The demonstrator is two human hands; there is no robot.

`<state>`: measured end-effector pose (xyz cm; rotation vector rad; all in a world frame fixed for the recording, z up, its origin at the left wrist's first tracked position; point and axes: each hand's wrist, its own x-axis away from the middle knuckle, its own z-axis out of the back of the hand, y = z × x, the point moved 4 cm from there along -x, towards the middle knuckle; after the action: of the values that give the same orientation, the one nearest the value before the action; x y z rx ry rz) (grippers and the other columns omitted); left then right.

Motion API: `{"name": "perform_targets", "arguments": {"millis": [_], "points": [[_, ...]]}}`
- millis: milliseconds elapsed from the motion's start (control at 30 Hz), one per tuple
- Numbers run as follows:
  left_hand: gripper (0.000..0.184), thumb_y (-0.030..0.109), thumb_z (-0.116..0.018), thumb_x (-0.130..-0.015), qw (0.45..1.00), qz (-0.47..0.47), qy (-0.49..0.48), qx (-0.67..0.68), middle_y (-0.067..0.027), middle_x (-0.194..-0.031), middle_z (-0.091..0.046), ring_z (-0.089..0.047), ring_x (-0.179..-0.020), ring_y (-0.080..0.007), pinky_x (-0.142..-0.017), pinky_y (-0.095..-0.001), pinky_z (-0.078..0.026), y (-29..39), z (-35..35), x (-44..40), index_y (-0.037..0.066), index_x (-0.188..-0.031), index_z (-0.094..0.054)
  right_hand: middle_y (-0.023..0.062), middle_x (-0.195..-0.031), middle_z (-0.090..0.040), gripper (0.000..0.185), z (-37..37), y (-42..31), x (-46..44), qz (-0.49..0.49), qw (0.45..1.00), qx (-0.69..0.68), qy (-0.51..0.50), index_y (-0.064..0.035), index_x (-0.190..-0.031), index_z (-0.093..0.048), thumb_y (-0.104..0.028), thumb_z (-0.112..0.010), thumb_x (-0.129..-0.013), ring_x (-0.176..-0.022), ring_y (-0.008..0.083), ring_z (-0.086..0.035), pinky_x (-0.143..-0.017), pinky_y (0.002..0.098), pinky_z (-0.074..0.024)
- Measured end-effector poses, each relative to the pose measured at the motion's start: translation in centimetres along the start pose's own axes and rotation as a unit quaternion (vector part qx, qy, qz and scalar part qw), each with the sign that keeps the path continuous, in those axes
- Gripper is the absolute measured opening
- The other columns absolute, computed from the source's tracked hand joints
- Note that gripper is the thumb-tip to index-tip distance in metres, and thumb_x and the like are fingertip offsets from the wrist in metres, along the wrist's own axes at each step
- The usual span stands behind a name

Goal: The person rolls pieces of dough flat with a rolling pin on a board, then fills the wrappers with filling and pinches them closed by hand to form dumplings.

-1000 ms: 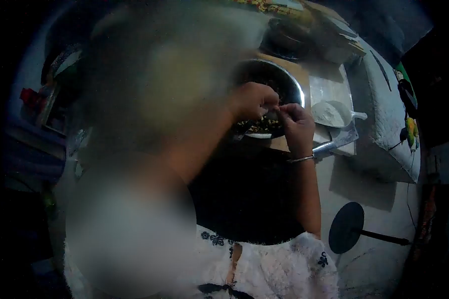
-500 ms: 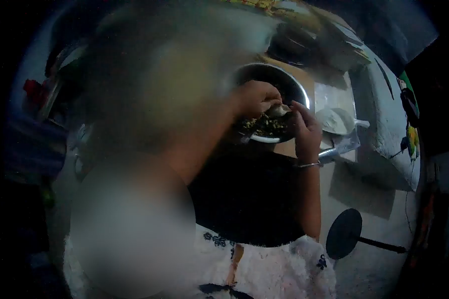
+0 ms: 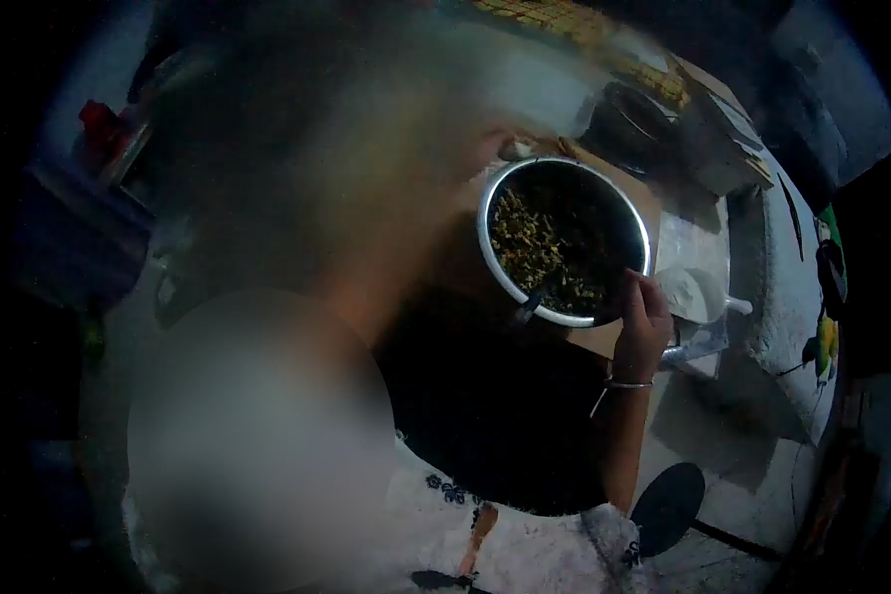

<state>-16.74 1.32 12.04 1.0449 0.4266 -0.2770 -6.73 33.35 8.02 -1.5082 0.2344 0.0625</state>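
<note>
Head view shows your hands now parted, where half a second ago they met over the bowl (image 3: 482,224) with a pale, folded piece (image 3: 514,150) between them. A similar pale piece now shows by your left hand (image 3: 484,152), just outside the far left of the rim; it looks like the same one, though blur hides whether your fingers pinch it or have let it go, and you cannot tell how they are set. That shift uncovers the chopped mixture (image 3: 527,245), lying thickest on the left and near side of the bowl, with the far right in shadow. Your right hand (image 3: 644,322) is at the bowl's near right edge, fingers bunched and pointing inward, overlapping the rim; whether the tips meet, or grip anything, you can't make out. A dark handle (image 3: 531,304) crosses the near rim, so that edge is partly taken up. On your right, the white cup (image 3: 705,307) of pale powder (image 3: 683,292) sits close beside your knuckles, its handle pointing away from the bowl, which leaves little sideways room there. Past the far right of the bowl stands a dark pan (image 3: 636,117). Your clearest way in is from above, over the open middle.
</note>
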Motion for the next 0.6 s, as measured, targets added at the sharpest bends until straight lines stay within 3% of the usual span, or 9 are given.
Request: {"name": "perform_targets", "arguments": {"millis": [67, 100, 167, 200, 233, 300, 333, 467, 600], "points": [[0.018, 0.017, -0.058, -0.089, 0.986, 0.009, -0.048, -0.161, -0.0121, -0.093, -0.067, -0.064, -0.083, -0.0245, -0.073, -0.0395, -0.051, -5.1, 1.5, -1.0, 0.006, -0.1, -0.067, 0.0023, -0.085, -0.063, 0.02, -0.2, 0.5, 0.0, 0.007, 1.0, -0.015, 0.017, 0.0026, -0.103, -0.065, -0.013, -0.058, -0.093, -0.071, 0.0069, -0.054, -0.061, 0.0209, -0.042], [0.018, 0.017, -0.058, -0.089, 0.986, 0.011, -0.046, -0.161, -0.0121, -0.093, -0.067, -0.064, -0.083, -0.0245, -0.073, -0.0395, -0.051, -7.0, 1.9, -1.0, 0.006, -0.1, -0.067, 0.001, -0.082, -0.062, 0.019, -0.2, 0.7, 0.0, 0.014, 0.999, -0.029, 0.037, 0.003, -0.103, -0.065, -0.012, -0.058, -0.093, -0.068, 0.006, -0.051, -0.059, 0.0206, -0.04], [0.02, 0.021, -0.058, -0.089, 0.972, 0.12, -0.071, -0.188, -0.0125, -0.093, -0.068, -0.064, -0.082, -0.0249, -0.071, -0.039, -0.05, -11.2, 2.5, -0.7, 0.007, -0.101, -0.067, 0.0003, -0.082, -0.061, 0.018, -0.4, -0.9, 0.5, 0.006, 1.0, 0.01, 0.024, 0.0021, -0.102, -0.065, -0.012, -0.058, -0.093, -0.069, 0.0065, -0.052, -0.06, 0.0211, -0.0407], [0.021, 0.023, -0.059, -0.088, 0.983, 0.039, -0.068, -0.169, -0.0129, -0.09, -0.068, -0.064, -0.08, -0.0249, -0.07, -0.0399, -0.05, -10.9, 2.6, -0.3, 0.009, -0.101, -0.068, 0.0005, -0.082, -0.062, 0.018, -0.4, -0.8, 0.5, -0.001, 1.0, 0.011, 0.02, 0.0015, -0.102, -0.065, -0.012, -0.058, -0.093, -0.069, 0.0066, -0.052, -0.06, 0.0212, -0.0409], [0.021, 0.023, -0.059, -0.088, 0.983, 0.041, -0.067, -0.167, -0.0129, -0.09, -0.068, -0.064, -0.08, -0.0249, -0.07, -0.0399, -0.05, -11.1, 2.4, 0.0, 0.009, -0.101, -0.068, 0.0008, -0.082, -0.062, 0.018, -0.3, -0.7, 0.5, -0.008, 1.0, 0.012, 0.016, 0.0008, -0.103, -0.065, -0.012, -0.057, -0.094, -0.07, 0.0068, -0.052, -0.061, 0.0213, -0.041], [0.02, 0.022, -0.06, -0.087, 0.943, 0.06, -0.127, -0.3, -0.0126, -0.089, -0.067, -0.064, -0.079, -0.0242, -0.07, -0.0406, -0.05, -10.7, 1.2, 1.5, 0.008, -0.099, -0.068, 0.0013, -0.082, -0.062, 0.018, -0.2, -0.5, 0.5, 0.001, 1.0, 0.012, 0.014, 0.0008, -0.103, -0.065, -0.013, -0.057, -0.094, -0.069, 0.0071, -0.053, -0.06, 0.0215, -0.0418], [0.017, 0.021, -0.06, -0.087, 0.953, 0.124, -0.143, -0.235, -0.0124, -0.089, -0.067, -0.063, -0.081, -0.025, -0.071, -0.0413, -0.05, -11.6, 0.6, 2.1, 0.008, -0.095, -0.068, 0.0019, -0.082, -0.062, 0.019, -0.1, -0.3, 0.4, 0.01, 1.0, 0.01, 0.013, 0.0007, -0.104, -0.064, -0.013, -0.057, -0.094, -0.068, 0.0075, -0.053, -0.059, 0.0217, -0.0426], [0.02, 0.021, -0.062, -0.087, 0.952, 0.148, -0.209, -0.167, -0.0114, -0.096, -0.067, -0.063, -0.085, -0.028, -0.075, -0.042, -0.05, -15.2, -1.6, 2.9, 0.009, -0.102, -0.068, 0.0031, -0.082, -0.063, 0.019, -0.2, -0.1, 0.2, 0.017, 1.0, -0.02, 0.015, 0.0011, -0.104, -0.064, -0.013, -0.057, -0.094, -0.066, 0.0086, -0.055, -0.057, 0.0227, -0.0444], [0.022, 0.018, -0.063, -0.087, 0.928, 0.154, -0.266, -0.211, -0.0126, -0.1, -0.067, -0.064, -0.089, -0.0275, -0.079, -0.0416, -0.051, -15.2, -2.4, 3.0, 0.011, -0.107, -0.068, -0.0003, -0.08, -0.06, 0.016, -0.4, 0.0, 0.2, -0.012, 0.999, -0.042, 0.012, -0.0019, -0.103, -0.064, -0.012, -0.059, -0.092, -0.068, 0.006, -0.052, -0.059, 0.0193, -0.0411]]}}
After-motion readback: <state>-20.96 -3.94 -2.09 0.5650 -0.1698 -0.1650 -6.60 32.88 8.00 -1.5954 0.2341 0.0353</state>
